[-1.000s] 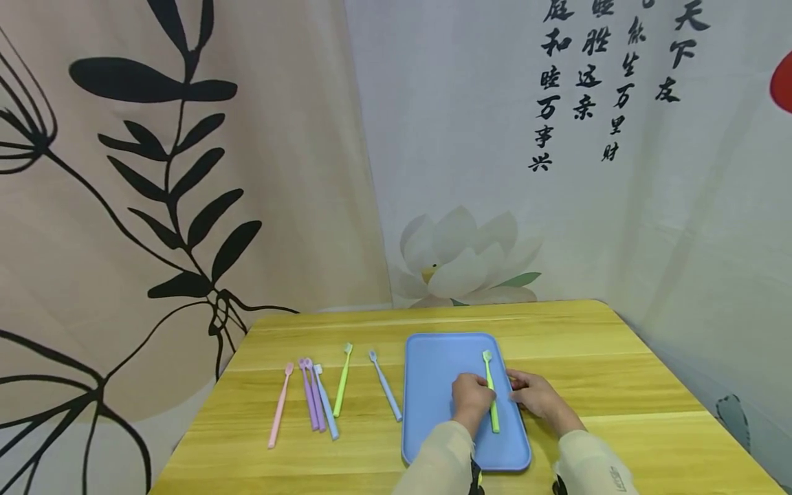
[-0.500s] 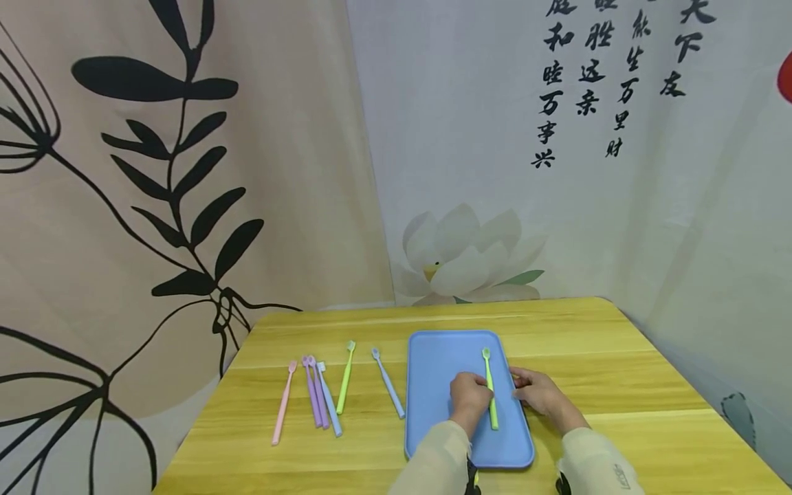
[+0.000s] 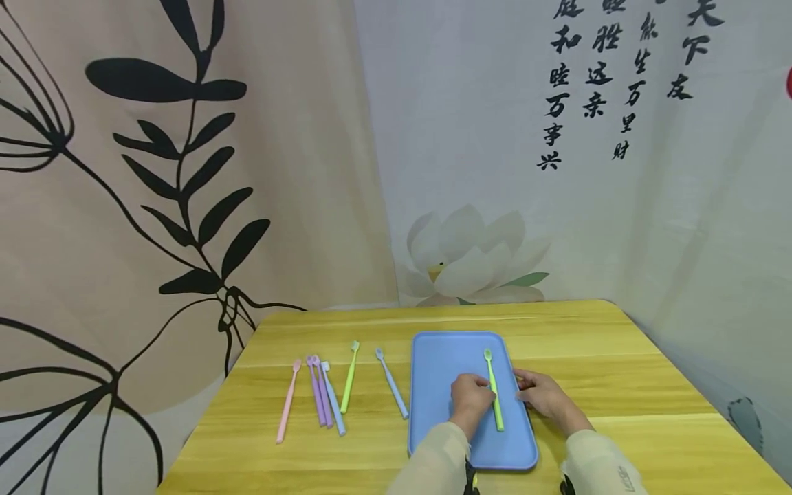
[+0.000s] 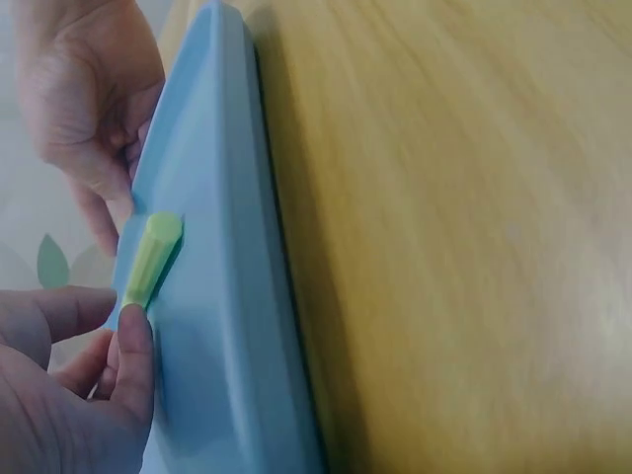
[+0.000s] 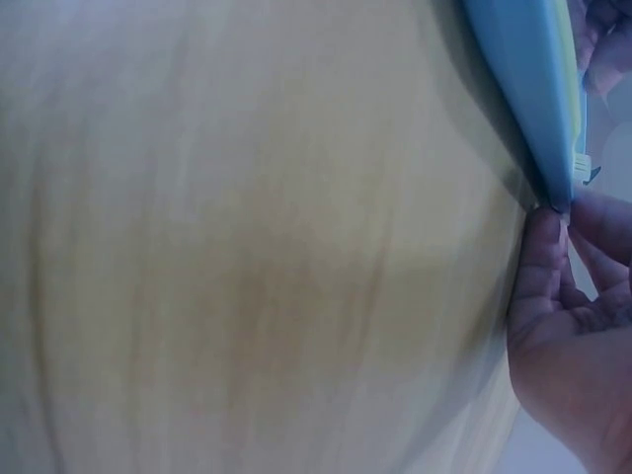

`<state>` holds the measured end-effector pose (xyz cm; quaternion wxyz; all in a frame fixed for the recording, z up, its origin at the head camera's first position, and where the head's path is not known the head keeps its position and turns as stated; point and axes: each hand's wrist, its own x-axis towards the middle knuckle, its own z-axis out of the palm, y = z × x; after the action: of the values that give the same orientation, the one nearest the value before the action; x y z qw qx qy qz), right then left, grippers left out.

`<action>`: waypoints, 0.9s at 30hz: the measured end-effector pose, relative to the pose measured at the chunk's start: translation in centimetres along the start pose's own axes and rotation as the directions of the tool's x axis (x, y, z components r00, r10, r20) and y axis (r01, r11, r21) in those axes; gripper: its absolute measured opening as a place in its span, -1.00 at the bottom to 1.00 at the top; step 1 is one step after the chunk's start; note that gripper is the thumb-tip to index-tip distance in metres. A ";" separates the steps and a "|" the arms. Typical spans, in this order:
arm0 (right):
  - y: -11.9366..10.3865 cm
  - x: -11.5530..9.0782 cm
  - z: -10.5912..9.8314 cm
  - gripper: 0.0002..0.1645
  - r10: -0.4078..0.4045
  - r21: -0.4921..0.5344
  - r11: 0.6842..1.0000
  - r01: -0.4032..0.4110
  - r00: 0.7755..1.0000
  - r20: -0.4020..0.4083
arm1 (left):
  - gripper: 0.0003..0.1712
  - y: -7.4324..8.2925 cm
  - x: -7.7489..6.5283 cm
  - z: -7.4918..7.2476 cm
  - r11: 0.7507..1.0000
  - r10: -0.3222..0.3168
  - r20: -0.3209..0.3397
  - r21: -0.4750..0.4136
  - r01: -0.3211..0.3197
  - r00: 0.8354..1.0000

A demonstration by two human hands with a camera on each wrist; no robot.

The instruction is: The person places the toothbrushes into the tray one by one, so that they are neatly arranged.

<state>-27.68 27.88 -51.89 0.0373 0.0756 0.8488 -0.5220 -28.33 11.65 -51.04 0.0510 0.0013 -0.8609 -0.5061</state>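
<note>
A blue tray (image 3: 454,354) lies on the table with a green toothbrush (image 3: 498,412) inside, near its right side, bristle head toward the far end. My left hand (image 3: 471,399) is over the tray and pinches the toothbrush's handle between thumb and fingers. In the left wrist view, the handle's blunt end (image 4: 158,235) sticks out past those fingertips. My right hand (image 3: 546,399) holds the tray's right rim. The right wrist view has its thumb and fingers pinching the tray edge (image 5: 538,109), the thumb on the near side.
Left of the tray, on the wooden table (image 3: 346,467), lie a pink toothbrush (image 3: 288,405), two purple toothbrushes (image 3: 322,395), a blue toothbrush (image 3: 335,402), another green toothbrush (image 3: 349,379) and a second blue toothbrush (image 3: 392,385). Behind the table hangs a printed curtain (image 3: 322,172).
The head view has shifted slightly, so the whole scene sits a little farther right. Both hands keep their places at the toothbrush and the tray rim; the toothbrush's near end has swung very slightly rightward.
</note>
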 end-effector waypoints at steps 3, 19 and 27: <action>0.1 0.0 -0.1 -0.34 -0.004 0.012 1.000 0.004 1.000 -0.004 | -0.83 -0.2 0.3 -0.4 1.000 0.006 0.008 -0.019 -0.006 1.000; 0.2 -0.2 0.0 -0.34 0.021 0.018 1.000 -0.021 1.000 0.008 | -0.79 -1.5 3.1 -7.3 0.988 0.051 0.100 -0.152 -0.035 0.994; 0.0 -0.1 0.1 -0.34 0.023 0.022 1.000 -0.023 1.000 -0.002 | -0.76 -2.7 4.8 -12.2 0.975 0.036 0.125 -0.220 -0.008 0.992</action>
<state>-27.61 27.74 -51.94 0.0414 0.0863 0.8421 -0.5307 -32.13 -0.52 -47.12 0.0012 -0.0464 -0.8013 -0.5965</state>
